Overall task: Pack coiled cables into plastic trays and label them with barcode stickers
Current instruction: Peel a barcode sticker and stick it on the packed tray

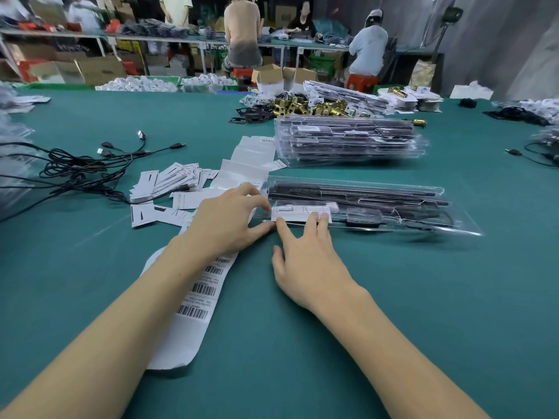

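Note:
A clear plastic tray [393, 204] holding black cable lies on the green table [302, 328] in front of me. A white barcode sticker [298, 213] sits on the tray's near left corner. My left hand [227, 222] pinches the tray's left end between thumb and fingers. My right hand [305, 261] lies flat, its straight fingertips pressing the sticker's lower edge. Under my left forearm runs a white strip of barcode stickers [196, 297].
A stack of filled clear trays [348, 140] stands behind the one in hand. Loose black cables [90, 164] sprawl at the left, beside scattered white paper cards [169, 182]. Brass parts [302, 107] lie further back. People sit at benches beyond the table.

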`<state>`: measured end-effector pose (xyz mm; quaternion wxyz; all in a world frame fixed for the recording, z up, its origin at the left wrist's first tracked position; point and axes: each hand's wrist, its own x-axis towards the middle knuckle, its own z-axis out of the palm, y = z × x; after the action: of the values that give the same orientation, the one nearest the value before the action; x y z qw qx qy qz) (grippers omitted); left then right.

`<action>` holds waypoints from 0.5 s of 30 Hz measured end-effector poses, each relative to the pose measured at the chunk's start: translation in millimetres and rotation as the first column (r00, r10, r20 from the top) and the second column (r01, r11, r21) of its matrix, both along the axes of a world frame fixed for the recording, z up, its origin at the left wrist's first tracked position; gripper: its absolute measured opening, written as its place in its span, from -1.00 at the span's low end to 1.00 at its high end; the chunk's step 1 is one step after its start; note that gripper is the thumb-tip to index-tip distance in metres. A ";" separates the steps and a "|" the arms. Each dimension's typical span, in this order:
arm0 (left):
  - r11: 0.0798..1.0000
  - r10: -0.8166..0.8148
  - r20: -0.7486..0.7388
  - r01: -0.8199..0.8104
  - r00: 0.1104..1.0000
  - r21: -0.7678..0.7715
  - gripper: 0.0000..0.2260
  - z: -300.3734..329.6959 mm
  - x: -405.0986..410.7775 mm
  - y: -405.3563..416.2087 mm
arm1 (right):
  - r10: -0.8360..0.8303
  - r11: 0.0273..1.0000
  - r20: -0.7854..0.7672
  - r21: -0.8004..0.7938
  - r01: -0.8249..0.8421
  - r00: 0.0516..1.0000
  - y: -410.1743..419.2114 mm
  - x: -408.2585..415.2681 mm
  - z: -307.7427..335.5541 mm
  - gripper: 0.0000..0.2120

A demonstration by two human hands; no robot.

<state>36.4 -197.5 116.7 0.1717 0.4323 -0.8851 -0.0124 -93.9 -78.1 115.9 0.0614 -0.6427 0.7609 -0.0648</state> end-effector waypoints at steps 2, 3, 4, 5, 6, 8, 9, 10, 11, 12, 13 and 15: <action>1.000 0.003 -0.001 -0.003 1.000 0.002 -0.72 -0.4 0.1 -0.1 | 0.000 1.000 0.049 -0.017 0.001 0.999 1.3 1.1 0.8 -0.45; 1.000 0.005 -0.005 -0.005 1.000 0.004 -0.73 -0.5 -0.2 -0.1 | 0.000 0.999 0.083 -0.038 0.003 0.997 2.1 0.8 1.5 -0.46; 1.000 0.008 -0.011 -0.007 1.000 0.005 -0.73 -0.5 -0.5 0.1 | 0.001 0.998 0.103 -0.064 0.006 0.995 2.9 -0.9 2.4 -0.48; 1.000 0.010 -0.017 -0.010 1.000 0.006 -0.74 -0.6 -0.8 0.3 | -0.001 0.995 0.112 -0.096 0.012 0.994 3.3 -3.6 3.4 -0.50; 1.000 0.011 -0.020 -0.011 1.000 0.007 -0.74 -0.6 -0.9 0.2 | -0.004 0.991 0.119 -0.132 0.020 0.993 3.6 -7.1 4.4 -0.53; 1.000 0.008 -0.022 -0.008 1.000 0.011 -0.74 -0.4 -0.8 0.2 | -0.013 0.980 0.126 -0.195 0.038 0.992 3.8 -13.9 6.9 -0.61; 1.000 0.007 -0.024 -0.007 1.000 0.013 -0.74 0.1 -0.7 0.6 | -0.019 0.979 0.109 -0.200 0.040 0.994 3.9 -16.2 7.3 -0.62; 1.000 0.005 -0.026 -0.005 1.000 0.015 -0.73 0.6 -0.8 1.3 | -0.030 0.982 0.079 -0.182 0.044 0.996 4.2 -17.3 7.0 -0.59; 1.000 0.003 -0.026 -0.002 1.000 0.016 -0.73 1.3 -1.4 2.1 | -0.051 0.987 0.046 -0.150 0.057 0.998 4.7 -17.1 6.1 -0.55; 1.000 0.001 -0.025 0.000 1.000 0.016 -0.73 1.8 -2.1 2.9 | -0.076 0.990 0.018 -0.119 0.078 0.997 5.3 -15.8 5.6 -0.51; 1.000 0.002 -0.021 -0.001 1.000 0.013 -0.72 2.0 -2.4 3.7 | -0.094 0.991 0.002 -0.099 0.094 0.996 5.5 -13.3 5.1 -0.49; 1.000 0.007 -0.012 -0.007 1.000 0.008 -0.72 2.8 -2.7 4.8 | -0.107 0.991 0.006 -0.086 0.107 0.994 5.6 -8.1 4.9 -0.49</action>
<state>33.7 -192.7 119.5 0.1751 0.4361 -0.8825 -0.0179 -102.1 -72.5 120.8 0.0304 -0.6030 0.7907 -0.1011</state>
